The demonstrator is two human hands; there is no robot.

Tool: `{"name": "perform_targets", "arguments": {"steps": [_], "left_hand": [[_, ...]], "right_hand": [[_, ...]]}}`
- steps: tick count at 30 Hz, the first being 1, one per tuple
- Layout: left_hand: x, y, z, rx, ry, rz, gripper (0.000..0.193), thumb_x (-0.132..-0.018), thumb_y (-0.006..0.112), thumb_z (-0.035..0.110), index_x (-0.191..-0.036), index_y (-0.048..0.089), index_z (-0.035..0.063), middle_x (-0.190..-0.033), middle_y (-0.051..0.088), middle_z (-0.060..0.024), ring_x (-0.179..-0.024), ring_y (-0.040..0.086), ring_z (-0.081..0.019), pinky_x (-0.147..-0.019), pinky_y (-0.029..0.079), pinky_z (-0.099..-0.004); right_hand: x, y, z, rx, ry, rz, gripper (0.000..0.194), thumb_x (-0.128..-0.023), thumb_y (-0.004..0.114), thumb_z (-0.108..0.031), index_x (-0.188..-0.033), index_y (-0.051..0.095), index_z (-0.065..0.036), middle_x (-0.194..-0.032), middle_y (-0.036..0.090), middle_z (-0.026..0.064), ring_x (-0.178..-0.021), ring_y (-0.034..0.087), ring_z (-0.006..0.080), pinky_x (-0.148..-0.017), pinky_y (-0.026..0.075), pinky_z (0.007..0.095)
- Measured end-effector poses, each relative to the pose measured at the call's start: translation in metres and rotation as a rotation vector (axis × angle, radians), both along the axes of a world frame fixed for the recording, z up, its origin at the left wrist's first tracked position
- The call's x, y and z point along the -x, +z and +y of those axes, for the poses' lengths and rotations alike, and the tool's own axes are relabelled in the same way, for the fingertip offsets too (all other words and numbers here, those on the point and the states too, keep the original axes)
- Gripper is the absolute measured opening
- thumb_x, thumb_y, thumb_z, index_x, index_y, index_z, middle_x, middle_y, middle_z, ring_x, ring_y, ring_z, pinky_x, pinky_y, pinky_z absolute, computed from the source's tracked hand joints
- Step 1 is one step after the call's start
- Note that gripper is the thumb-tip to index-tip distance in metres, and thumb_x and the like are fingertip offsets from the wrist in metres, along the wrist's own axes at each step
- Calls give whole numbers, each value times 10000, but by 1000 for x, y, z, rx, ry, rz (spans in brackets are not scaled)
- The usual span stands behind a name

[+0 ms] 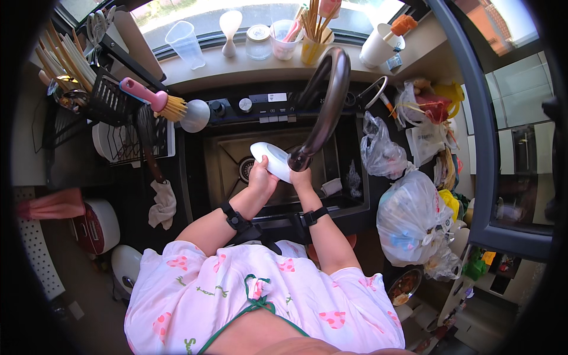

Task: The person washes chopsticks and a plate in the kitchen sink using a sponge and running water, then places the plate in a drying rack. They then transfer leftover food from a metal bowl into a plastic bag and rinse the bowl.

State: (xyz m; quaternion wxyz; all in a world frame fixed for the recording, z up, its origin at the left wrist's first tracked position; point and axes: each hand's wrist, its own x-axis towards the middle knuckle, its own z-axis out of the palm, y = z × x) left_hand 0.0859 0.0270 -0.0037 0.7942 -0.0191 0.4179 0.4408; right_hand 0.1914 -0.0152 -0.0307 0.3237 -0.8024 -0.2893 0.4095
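Note:
Over a dark kitchen sink (pixel 222 146) I hold a white dish (pixel 271 157), tilted on its edge. My left hand (pixel 262 176) grips its lower left side, the thumb on the near face. At its right side is my right hand (pixel 301 176), partly hidden behind the end of the curved faucet (pixel 330 102). Whether water runs from the spout cannot be told. Below the dish, the round drain strainer (pixel 246 168) shows in the sink floor. A folded pale cloth (pixel 331 187) lies at the sink's right side, beside a crumpled clear wrapper (pixel 353 179).
Left of the sink stand a dish rack (pixel 133 146), a pink-handled brush (pixel 153 97) and a hanging cloth (pixel 162 205). Plastic bags (pixel 408 217) crowd the right counter. Cups and a glass jar (pixel 258 42) line the windowsill. An open window frame (pixel 470 111) juts in at right.

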Motion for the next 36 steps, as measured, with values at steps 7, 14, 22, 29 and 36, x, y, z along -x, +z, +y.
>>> {"name": "perform_targets", "arguments": {"steps": [7, 14, 22, 29, 36], "left_hand": [[-10, -6, -15, 8, -89, 27, 329, -995, 370, 174, -1295, 346, 39, -1272, 460, -162, -1159, 479, -321, -991, 401, -475], [-20, -8, -23, -26, -104, 12, 291, -992, 376, 164, -1257, 387, 44, -1238, 497, -150, -1141, 496, -305, -975, 412, -473], [-27, -1, -22, -7, -147, -2, 275, -988, 391, 172, -1233, 404, 48, -1227, 514, -133, -1120, 521, -301, -951, 431, -472], [-33, -13, -21, -11, -145, 36, 245, -985, 399, 161, -1191, 427, 33, -1168, 531, -129, -1057, 540, -274, -933, 440, -423], [-11, -10, -2, 46, -67, -71, 346, -996, 357, 194, -1269, 358, -19, -1265, 466, -189, -1165, 474, -330, -1030, 361, -481]], "right_hand": [[0, 0, 3, 77, 29, -15, 477, -820, 597, -467, -1102, 618, -83, -982, 647, 213, -991, 607, 343, -834, 454, 425], [-12, -34, 5, 22, 223, -35, 410, -891, 543, -392, -1188, 577, -112, -1063, 623, 193, -899, 633, 300, -769, 485, 394], [-26, -68, -1, 22, 200, -7, 621, -710, 614, -596, -1081, 650, -99, -994, 657, 209, -960, 633, 348, -782, 486, 418], [-14, -37, 1, 4, 276, -35, 444, -917, 468, -448, -1293, 510, -216, -1130, 603, 169, -923, 620, 322, -820, 470, 419], [5, -10, -31, -305, 106, -261, 371, -914, 429, -333, -1087, 597, -52, -995, 612, 243, -946, 557, 432, -807, 439, 483]]}}
